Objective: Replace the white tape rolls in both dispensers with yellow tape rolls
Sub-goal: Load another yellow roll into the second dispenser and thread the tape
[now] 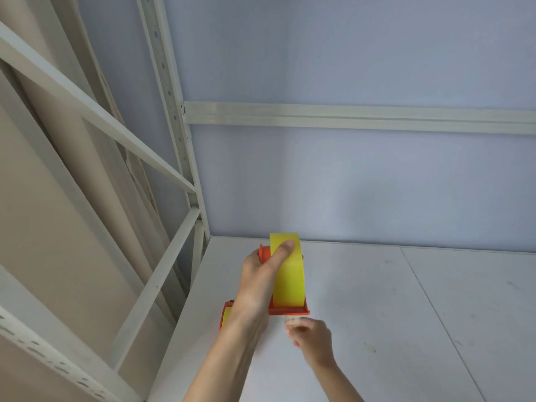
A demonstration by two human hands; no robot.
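- Two orange plastic tape dispensers show: the nearer-centre one (288,310) carries a wide yellow tape roll (288,274); a second orange dispenser (225,314) with a bit of yellow on it peeks out left of the forearm, mostly hidden.
- Two bare hands are in view.
- The left hand (261,278) clasps the first dispenser from its left side, thumb pressed on top of the yellow roll.
- The right hand (311,338) sits just below the dispenser's front edge, fingers curled and blurred; whether they pinch anything I cannot tell.
- Both dispensers are at the left back corner of the white shelf board (406,314), beside the cream metal rack frame (174,126).
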